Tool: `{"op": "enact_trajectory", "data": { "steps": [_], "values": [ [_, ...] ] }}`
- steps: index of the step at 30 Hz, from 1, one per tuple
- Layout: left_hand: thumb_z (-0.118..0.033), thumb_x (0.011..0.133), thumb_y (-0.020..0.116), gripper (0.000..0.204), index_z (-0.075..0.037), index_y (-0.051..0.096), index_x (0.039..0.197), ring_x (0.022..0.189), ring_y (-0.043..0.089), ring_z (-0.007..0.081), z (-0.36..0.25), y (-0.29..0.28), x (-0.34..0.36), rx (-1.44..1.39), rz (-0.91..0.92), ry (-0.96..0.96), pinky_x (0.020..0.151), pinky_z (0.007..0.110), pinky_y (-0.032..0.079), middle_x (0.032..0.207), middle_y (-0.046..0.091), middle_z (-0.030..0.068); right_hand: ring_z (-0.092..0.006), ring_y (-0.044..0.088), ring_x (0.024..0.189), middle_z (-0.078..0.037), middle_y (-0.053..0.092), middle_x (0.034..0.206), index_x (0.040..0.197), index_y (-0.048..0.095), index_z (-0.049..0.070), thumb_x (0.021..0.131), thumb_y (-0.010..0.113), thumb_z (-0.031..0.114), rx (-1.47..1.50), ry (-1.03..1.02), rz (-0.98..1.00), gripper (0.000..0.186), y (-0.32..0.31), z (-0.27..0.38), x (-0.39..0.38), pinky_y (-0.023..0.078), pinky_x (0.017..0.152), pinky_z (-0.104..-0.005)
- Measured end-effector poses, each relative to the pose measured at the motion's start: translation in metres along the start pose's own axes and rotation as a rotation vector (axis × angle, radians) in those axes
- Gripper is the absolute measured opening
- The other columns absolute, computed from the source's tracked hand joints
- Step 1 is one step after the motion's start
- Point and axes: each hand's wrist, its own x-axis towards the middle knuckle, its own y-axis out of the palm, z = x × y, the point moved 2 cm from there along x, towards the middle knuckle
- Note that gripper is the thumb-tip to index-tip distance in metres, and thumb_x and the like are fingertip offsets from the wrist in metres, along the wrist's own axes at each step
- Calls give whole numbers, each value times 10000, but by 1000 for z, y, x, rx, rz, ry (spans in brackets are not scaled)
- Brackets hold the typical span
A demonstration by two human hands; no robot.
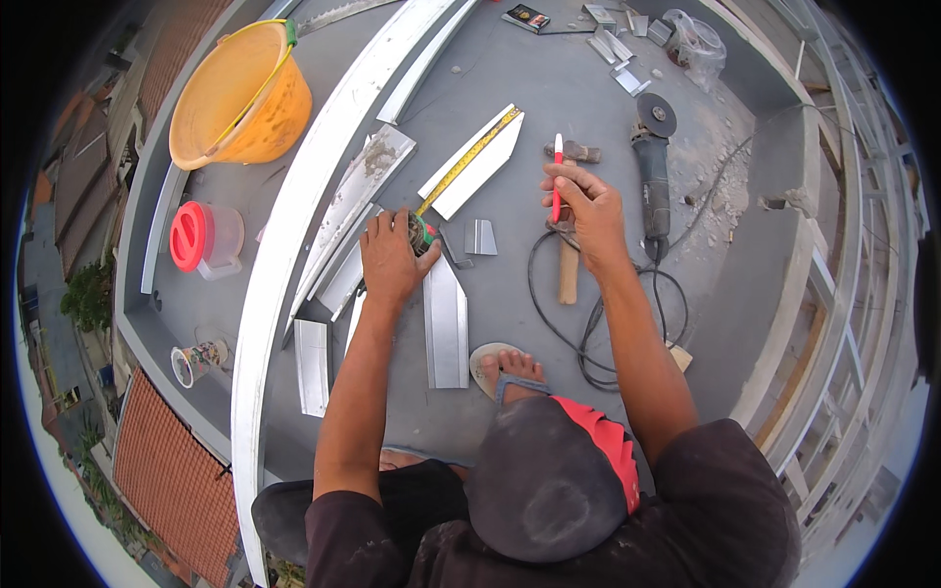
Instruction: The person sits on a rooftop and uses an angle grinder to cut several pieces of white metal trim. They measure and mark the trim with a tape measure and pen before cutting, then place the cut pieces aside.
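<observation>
Landmark = white metal pc (pixel 484 173): flat strip, far end cut at a slant, lying diag., far end to the R. Tape measure (pixel 423 235), green & dark case, is in my grip just off its near L end; yellow blade (pixel 470 161) pulled out, running lengthwise along its face. Red pen (pixel 558 155) w/ white tip, also gripped, tip up, approx. upright, R of the pc, not touching it.

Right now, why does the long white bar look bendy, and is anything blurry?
In the head view, the long white bar probably curves because the fisheye lens bends straight edges; also in the head view, the yellow tape blade and red pen look fairly sharp, though the blade's markings are too small to read.
</observation>
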Motion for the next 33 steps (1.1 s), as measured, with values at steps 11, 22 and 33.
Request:
{"op": "enact_trajectory", "data": {
  "steps": [11,22,33],
  "values": [
    [-396,846,797,633,-151,761,1429,1010,691,403,15,-30,47,-215,299,18,939,500,572,1064,673,211,-161,750,868,-119,772,1067,1359,693,-23,1000,834,162,150,-66,-67,427,1,-1,83,598,651,-283],
    [-383,855,772,569,-181,791,1387,1105,714,438,23,-35,70,-137,478,-33,1015,494,557,1111,709,243,-128,698,693,-54,713,813,1090,715,36,1025,758,188,-83,-176,200,171,51,-13,165,585,616,-277],
    [-388,851,780,590,-194,783,1408,1097,717,401,24,-45,77,-141,532,-74,1001,480,562,1143,704,222,-142,701,827,-46,778,876,930,808,62,876,796,261,-721,-285,495,206,73,-39,208,549,802,-305]
  ]
}}
